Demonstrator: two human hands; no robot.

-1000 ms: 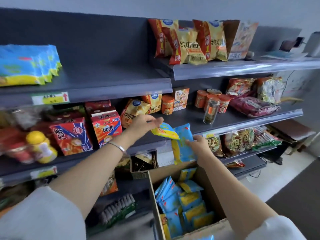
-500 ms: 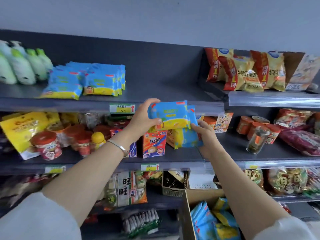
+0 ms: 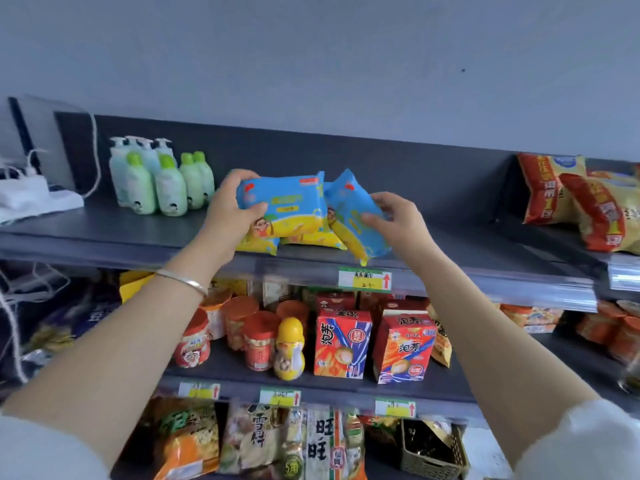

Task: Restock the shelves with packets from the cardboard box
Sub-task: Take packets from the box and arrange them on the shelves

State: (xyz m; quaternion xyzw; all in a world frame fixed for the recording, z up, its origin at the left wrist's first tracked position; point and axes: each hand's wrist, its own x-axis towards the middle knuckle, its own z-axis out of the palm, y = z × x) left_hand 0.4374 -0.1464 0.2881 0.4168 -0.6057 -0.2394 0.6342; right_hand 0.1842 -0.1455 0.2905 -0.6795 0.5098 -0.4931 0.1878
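With the left hand (image 3: 231,216) gripping one blue packet (image 3: 284,205) and the right hand (image 3: 400,225) holding a tilted second packet (image 3: 351,216) above the top shelf's (image 3: 138,233) front edge, set both flat onto the stocked packets (image 3: 311,240).

Two blue-and-yellow packets at your top shelf (image 3: 450,251). Left packet (image 3: 287,206): face toward you, roughly level, gripped in your left hand (image 3: 230,216). Right packet (image 3: 349,216): tilted, bottom corner over the shelf's front edge, held in your right hand (image 3: 398,223). Matching stacked packets (image 3: 311,239) lie flat beneath.
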